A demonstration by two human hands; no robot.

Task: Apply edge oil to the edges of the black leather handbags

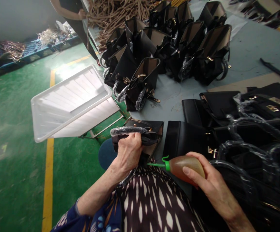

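My left hand (128, 151) is closed on a black handbag (151, 135) that rests on my lap, its plastic-wrapped handle (127, 130) lying just above my fingers. A brown squeeze bottle (185, 166) with a green nozzle (158, 164) sits in my right hand (207, 183), fingers wrapped round it. The nozzle tip points left at the bag's lower edge, close to my left hand.
Several finished black handbags (178, 42) stand on the grey table, more lie stacked at the right (251, 122). A white plastic tray (69, 100) sits on a metal stand left. Tan straps (113, 16) are piled far back, beside another person (74, 13). Green floor with yellow lines lies left.
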